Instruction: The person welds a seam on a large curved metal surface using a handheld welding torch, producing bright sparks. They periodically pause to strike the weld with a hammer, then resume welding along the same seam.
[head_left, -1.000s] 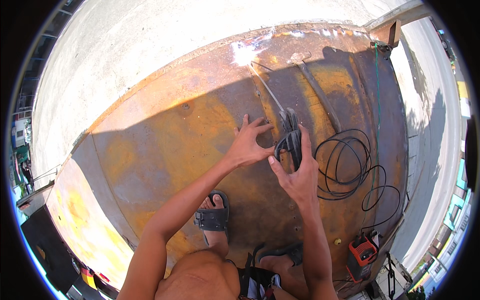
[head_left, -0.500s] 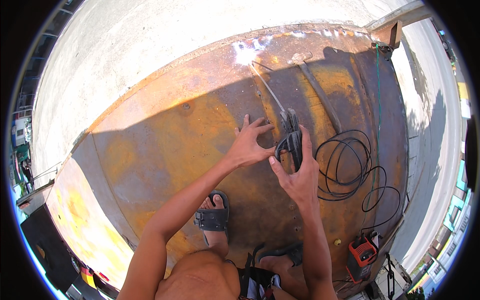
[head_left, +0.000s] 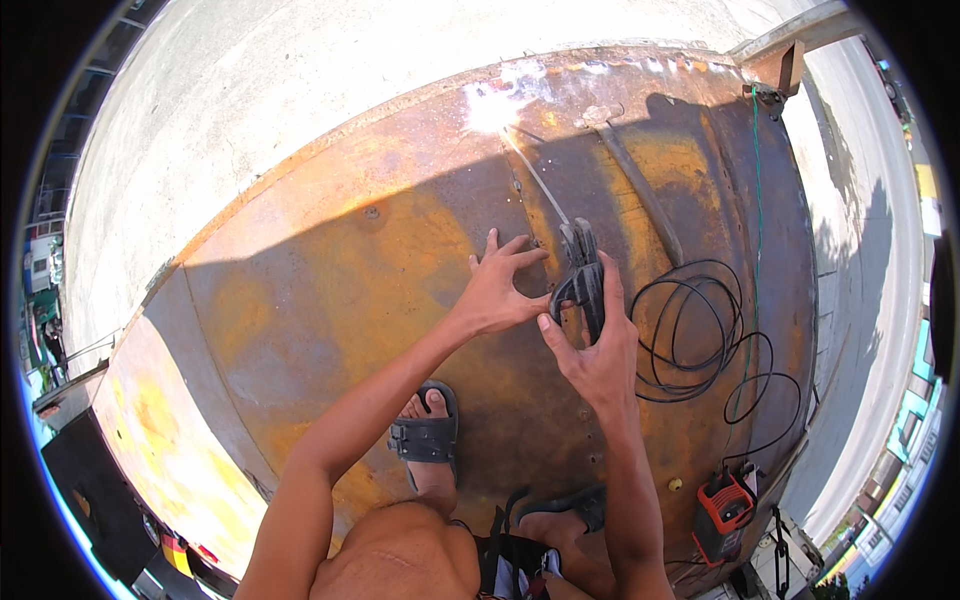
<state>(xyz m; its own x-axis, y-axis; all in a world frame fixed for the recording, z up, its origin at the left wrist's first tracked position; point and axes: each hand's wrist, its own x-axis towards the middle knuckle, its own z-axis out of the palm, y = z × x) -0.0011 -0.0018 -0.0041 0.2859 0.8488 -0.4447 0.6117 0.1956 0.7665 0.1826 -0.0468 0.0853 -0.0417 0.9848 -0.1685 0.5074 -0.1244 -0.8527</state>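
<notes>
Right hand (head_left: 598, 352) is wrapped around a black electrode holder (head_left: 582, 278) with its thin rod (head_left: 535, 180) reaching toward the rusty steel plate's (head_left: 330, 270) far edge. Left hand (head_left: 497, 293) lies flat and open on the plate just beside it. Coiled black cable (head_left: 700, 330) crowds the right edge; bare plate stretches left.

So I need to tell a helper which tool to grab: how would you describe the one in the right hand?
On the big rusty plate, look beside the black cable coil. The right hand grips a dark clamp-like holder with a thin rod sticking out.
</notes>
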